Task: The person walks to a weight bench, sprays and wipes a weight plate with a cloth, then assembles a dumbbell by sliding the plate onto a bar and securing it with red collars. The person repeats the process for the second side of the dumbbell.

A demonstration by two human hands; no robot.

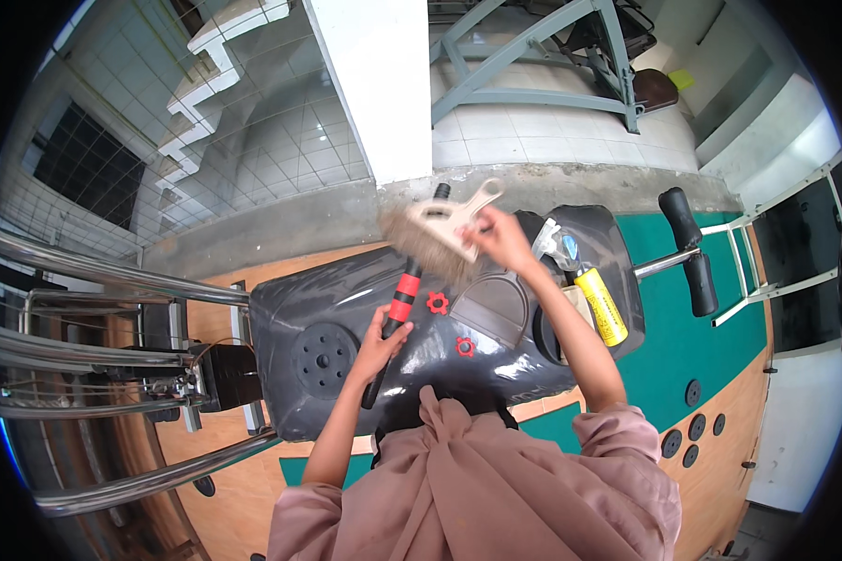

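My left hand (pixel 381 341) is wrapped round a black dumbbell bar (pixel 405 295) with a red sleeve, held aslant above a black padded bench (pixel 290 304). My right hand (pixel 499 238) grips a beige hand brush (pixel 444 220), whose blurred bristles (pixel 404 229) pass over the bar's far part. Two red star nuts (pixel 437 302) lie on the bench, right of my left hand. Beside them rests a grey dustpan (pixel 491 311). A round black weight plate (pixel 324 362) lies on the bench's left part. My right forearm partly hides another dark round thing.
A yellow cylinder (pixel 601 307) and a clear spray bottle (pixel 557 245) lie at the bench's right. Chrome machine rails (pixel 112 271) stand left; padded rollers (pixel 680 218) stick out right. Several small plates (pixel 697 427) lie on the wooden floor. A white pillar (pixel 374 84) rises beyond.
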